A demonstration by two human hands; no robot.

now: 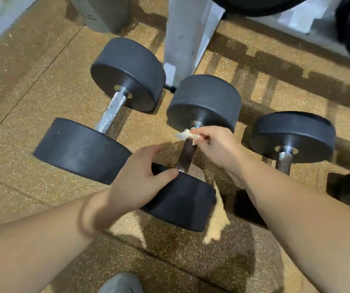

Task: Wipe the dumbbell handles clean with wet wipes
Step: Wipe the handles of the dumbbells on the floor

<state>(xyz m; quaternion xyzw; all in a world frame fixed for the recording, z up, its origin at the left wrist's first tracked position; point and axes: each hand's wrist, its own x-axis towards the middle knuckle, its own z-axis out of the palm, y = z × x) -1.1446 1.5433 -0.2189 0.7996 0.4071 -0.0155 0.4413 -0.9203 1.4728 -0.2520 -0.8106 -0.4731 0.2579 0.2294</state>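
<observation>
Right hand pinches the wipe on the handle; left hand, fingers seemingly loose, steadies the dumbbell head. Lose that and it could roll.

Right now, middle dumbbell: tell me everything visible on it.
Middle dumbbell: two black, rubber-looking round heads joined by a dark metal handle. It lies on the speckled floor between two other dumbbells, pointing away from the camera. The left hand rests on the near head; the right hand pinches a crumpled wipe at the handle's far end.
</observation>
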